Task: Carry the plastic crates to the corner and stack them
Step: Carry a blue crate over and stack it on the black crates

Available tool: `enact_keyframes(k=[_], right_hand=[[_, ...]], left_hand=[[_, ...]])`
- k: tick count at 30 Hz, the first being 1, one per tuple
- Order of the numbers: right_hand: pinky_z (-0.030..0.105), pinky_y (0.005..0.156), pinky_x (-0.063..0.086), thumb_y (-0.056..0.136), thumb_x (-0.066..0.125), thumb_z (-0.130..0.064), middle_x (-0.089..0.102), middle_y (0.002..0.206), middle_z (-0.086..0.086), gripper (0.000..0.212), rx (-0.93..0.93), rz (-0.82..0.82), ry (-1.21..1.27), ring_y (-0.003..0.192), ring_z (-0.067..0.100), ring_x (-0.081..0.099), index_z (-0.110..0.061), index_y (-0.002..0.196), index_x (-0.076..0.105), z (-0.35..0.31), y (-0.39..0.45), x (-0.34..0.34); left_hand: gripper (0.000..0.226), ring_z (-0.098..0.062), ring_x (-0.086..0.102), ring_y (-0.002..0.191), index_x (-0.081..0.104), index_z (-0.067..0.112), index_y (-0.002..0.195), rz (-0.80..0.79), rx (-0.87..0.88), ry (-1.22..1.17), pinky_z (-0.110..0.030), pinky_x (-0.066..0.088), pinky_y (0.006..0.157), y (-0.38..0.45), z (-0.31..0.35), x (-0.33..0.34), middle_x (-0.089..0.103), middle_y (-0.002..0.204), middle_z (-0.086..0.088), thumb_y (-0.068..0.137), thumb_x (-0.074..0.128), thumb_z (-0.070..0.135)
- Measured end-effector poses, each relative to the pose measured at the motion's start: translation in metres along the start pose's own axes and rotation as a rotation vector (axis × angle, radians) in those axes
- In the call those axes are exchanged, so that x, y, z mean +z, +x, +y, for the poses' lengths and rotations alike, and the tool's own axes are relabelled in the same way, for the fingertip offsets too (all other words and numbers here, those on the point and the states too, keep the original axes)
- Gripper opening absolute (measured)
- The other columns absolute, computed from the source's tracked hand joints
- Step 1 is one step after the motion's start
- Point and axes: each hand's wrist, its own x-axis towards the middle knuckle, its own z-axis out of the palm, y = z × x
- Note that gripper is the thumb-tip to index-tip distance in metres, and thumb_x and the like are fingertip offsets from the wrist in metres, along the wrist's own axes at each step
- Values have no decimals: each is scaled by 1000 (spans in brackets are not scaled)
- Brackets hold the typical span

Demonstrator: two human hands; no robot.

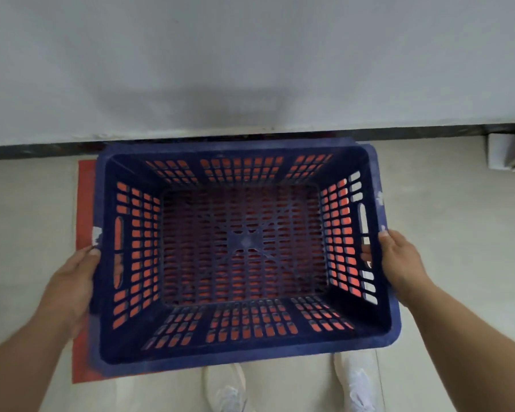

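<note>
Your left hand (72,281) and right hand (399,260) clamp the blue crate's (244,349) side rims above the red crate (85,203); it looks not yet fully nested.

Both bare forearms reach forward and slightly inward from the lower corners of the view. The left hand (72,281) is clamped on the left rim of a blue crate (247,349), thumb on top. The right hand (399,260) grips the right rim likewise, its fingers (367,257) curled through the side.
</note>
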Motion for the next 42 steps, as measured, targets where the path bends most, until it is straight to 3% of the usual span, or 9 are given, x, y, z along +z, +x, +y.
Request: enact_keyframes(k=[3,9,13,19,24,28,33,39,42], right_hand=[[45,78,54,101,31,-29,67,96,18,29,4,1,21,87,34,66,-9,106,52,4,1,3],[47,87,53,100,39,-30,69,102,15,32,15,-34,136,92,29,68,-7,109,58,13,3,-1],[41,84,54,100,39,-31,71,102,12,35,-29,-52,105,91,24,69,-6,110,61,20,-4,-6],[42,82,54,100,38,-35,72,101,12,37,-2,-106,144,93,27,70,-9,112,61,20,2,-7],[38,73,53,98,40,-41,72,100,12,42,20,-90,190,91,28,70,-8,114,60,22,1,-4],[36,71,53,98,41,-40,72,100,11,37,35,-101,232,90,23,71,-12,110,62,25,2,-4],[41,80,55,96,43,-35,73,105,12,38,23,-80,264,94,24,71,-10,116,62,37,8,-3],[37,69,54,96,44,-35,74,90,9,32,-10,-41,229,74,18,71,-12,100,66,31,4,-1],[39,71,55,97,44,-32,69,95,17,36,-27,8,191,75,27,65,-3,106,63,22,-3,0]], left_hand=[[38,-25,64,93,54,11,127,-39,6,-4,-40,56,84,-1,-1,8,67,104,-10,103,32,32],[38,-22,64,89,54,12,127,4,21,-78,-48,48,95,4,-11,11,67,101,-7,101,34,33],[36,-24,64,100,58,18,122,-56,-13,-77,-49,45,98,7,-15,1,69,107,-5,100,36,36],[31,-25,65,96,61,22,116,-92,20,-21,-45,48,90,13,-18,-3,70,104,-5,100,40,37],[28,-14,68,71,62,17,111,-60,4,-40,-38,51,75,6,-9,-1,70,91,-5,100,40,31],[22,-23,65,85,64,24,102,-48,-10,-81,-42,51,85,-2,-8,1,72,90,-2,99,44,35],[31,-22,65,91,61,17,115,-70,-40,-146,-42,52,80,-5,-11,3,70,102,-4,97,46,36],[29,-22,64,83,62,17,113,-35,-27,-155,-42,52,81,-2,-11,3,72,92,-1,97,47,35],[32,-18,61,73,62,15,119,2,-52,-177,-43,53,82,-4,-6,5,68,91,-3,97,48,34]])
